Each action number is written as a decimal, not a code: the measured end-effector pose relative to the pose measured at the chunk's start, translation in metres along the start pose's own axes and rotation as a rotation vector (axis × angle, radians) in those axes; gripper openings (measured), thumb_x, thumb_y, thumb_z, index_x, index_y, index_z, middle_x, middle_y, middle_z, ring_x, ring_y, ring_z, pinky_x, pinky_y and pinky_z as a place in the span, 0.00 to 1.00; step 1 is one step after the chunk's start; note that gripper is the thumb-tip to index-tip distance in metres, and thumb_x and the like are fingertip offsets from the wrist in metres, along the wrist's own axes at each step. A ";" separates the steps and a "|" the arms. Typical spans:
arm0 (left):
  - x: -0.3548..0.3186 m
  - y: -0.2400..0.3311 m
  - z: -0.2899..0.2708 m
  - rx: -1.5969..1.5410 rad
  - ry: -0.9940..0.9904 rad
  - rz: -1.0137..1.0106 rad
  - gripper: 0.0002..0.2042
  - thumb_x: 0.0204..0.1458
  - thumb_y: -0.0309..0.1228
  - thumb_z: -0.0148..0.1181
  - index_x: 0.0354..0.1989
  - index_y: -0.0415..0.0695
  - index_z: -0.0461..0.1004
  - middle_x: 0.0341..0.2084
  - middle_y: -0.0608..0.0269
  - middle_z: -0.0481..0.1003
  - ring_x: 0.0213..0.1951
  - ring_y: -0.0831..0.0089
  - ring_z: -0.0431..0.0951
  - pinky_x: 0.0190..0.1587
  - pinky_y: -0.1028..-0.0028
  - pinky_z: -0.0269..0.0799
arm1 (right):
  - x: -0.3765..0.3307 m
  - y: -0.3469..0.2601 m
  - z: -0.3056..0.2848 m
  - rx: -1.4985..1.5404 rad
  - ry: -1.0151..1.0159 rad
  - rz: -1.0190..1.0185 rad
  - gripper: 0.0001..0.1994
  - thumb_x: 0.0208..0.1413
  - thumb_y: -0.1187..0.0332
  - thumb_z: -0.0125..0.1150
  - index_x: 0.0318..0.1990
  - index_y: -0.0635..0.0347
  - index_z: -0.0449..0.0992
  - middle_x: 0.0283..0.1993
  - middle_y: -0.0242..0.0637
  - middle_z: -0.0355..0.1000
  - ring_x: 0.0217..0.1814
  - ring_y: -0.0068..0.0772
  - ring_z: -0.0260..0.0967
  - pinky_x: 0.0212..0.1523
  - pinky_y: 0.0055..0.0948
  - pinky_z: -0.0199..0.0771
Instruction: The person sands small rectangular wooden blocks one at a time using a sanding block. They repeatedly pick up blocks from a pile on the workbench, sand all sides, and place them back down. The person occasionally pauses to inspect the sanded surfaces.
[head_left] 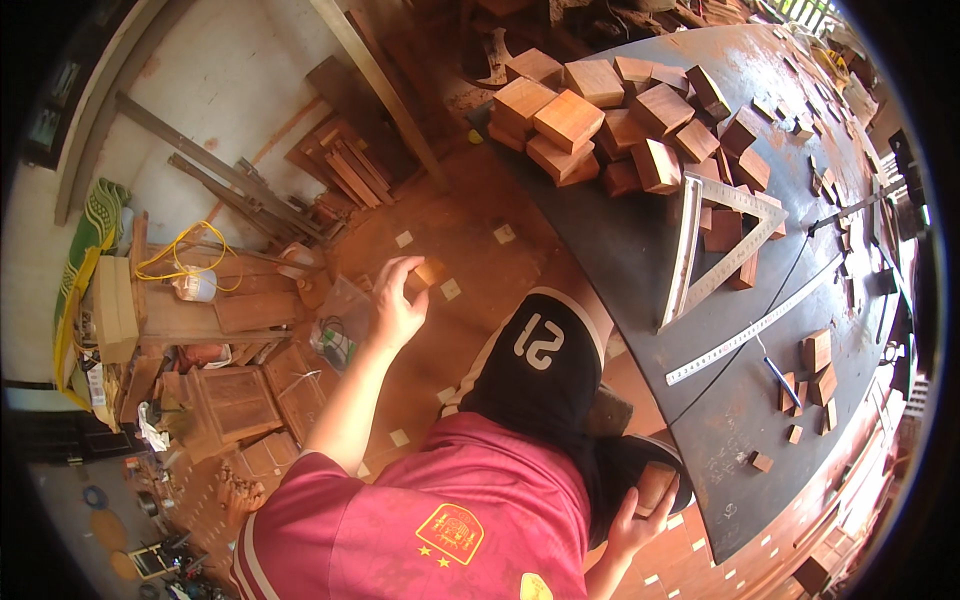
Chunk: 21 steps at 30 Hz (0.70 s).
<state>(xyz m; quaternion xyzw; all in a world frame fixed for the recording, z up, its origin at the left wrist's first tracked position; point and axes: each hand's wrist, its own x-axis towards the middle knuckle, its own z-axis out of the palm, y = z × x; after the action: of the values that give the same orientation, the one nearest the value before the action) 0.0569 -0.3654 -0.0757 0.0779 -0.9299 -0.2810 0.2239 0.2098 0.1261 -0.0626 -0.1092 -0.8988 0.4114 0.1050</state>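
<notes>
Raised out to the side, away from the table, my left hand [397,305] pinches a small wooden block [431,271] between thumb and fingers. Down by my knee, my right hand [636,526] grips a larger brown wooden block [656,487], beside the near corner of the dark grey table [640,285]. A pile of reddish-brown wooden blocks [568,120] covers the table's far left part. Leaning against that pile is a set square [735,235] with a thick edge.
A long white ruler [750,335] lies across the table, near a blue pen [778,380] resting by a few blocks [818,365]. Left of me stands a wooden cabinet [232,405] with a yellow cable [190,262] above it. Boards [345,165] lean against the wall.
</notes>
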 end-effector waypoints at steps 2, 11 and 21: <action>0.000 -0.002 0.000 -0.056 0.005 -0.064 0.22 0.45 0.17 0.71 0.52 0.41 0.78 0.50 0.49 0.79 0.55 0.50 0.80 0.58 0.60 0.77 | -0.002 0.000 0.001 0.029 -0.009 0.062 0.37 0.62 0.63 0.70 0.74 0.76 0.64 0.69 0.64 0.71 0.69 0.62 0.74 0.67 0.49 0.75; 0.025 0.034 0.001 -0.008 0.045 0.095 0.22 0.42 0.23 0.81 0.48 0.40 0.83 0.46 0.54 0.82 0.49 0.58 0.83 0.54 0.64 0.80 | -0.018 0.035 0.019 -0.003 0.042 0.048 0.39 0.57 0.66 0.74 0.73 0.73 0.65 0.69 0.63 0.72 0.71 0.61 0.72 0.71 0.48 0.70; 0.054 0.211 0.030 -0.463 -0.217 0.376 0.25 0.43 0.21 0.79 0.53 0.38 0.81 0.48 0.53 0.84 0.52 0.60 0.84 0.58 0.64 0.78 | -0.002 0.017 0.022 0.008 0.168 0.022 0.40 0.49 0.67 0.80 0.70 0.71 0.69 0.53 0.57 0.79 0.52 0.57 0.81 0.55 0.44 0.80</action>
<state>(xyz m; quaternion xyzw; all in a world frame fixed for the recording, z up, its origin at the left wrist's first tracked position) -0.0094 -0.1904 0.0397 -0.1789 -0.8578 -0.4456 0.1833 0.2070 0.1203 -0.0897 -0.1527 -0.8838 0.4055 0.1762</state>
